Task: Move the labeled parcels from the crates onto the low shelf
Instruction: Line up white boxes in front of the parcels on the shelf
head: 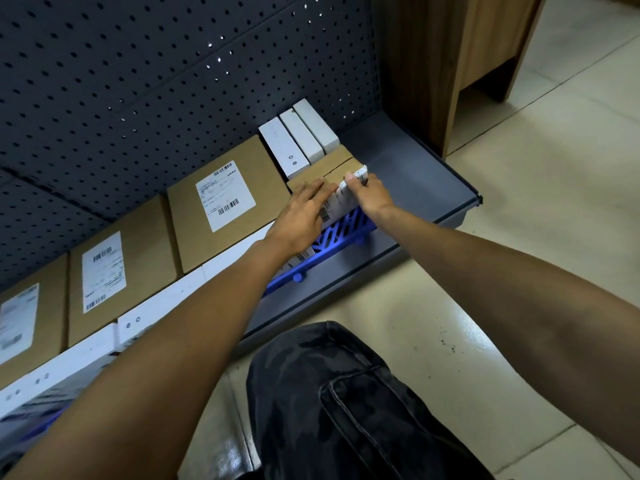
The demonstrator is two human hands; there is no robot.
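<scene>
A blue plastic crate (341, 233) sits on the grey low shelf (415, 181), holding upright brown parcels (329, 168) with white labels. My right hand (372, 195) pinches the top edge of the front labeled parcel (343, 199) in the crate. My left hand (301, 216) lies flat with straight fingers on the parcel tops beside it. Three flat brown parcels with labels (225, 199) (117, 271) (24, 323) lie along the shelf to the left.
Three white boxes (298, 140) stand behind the crate against the dark pegboard (156, 81). A row of white boxes (156, 306) lines the shelf front. A wooden cabinet (450, 64) stands to the right. My knee (346, 403) is over the tiled floor (536, 202).
</scene>
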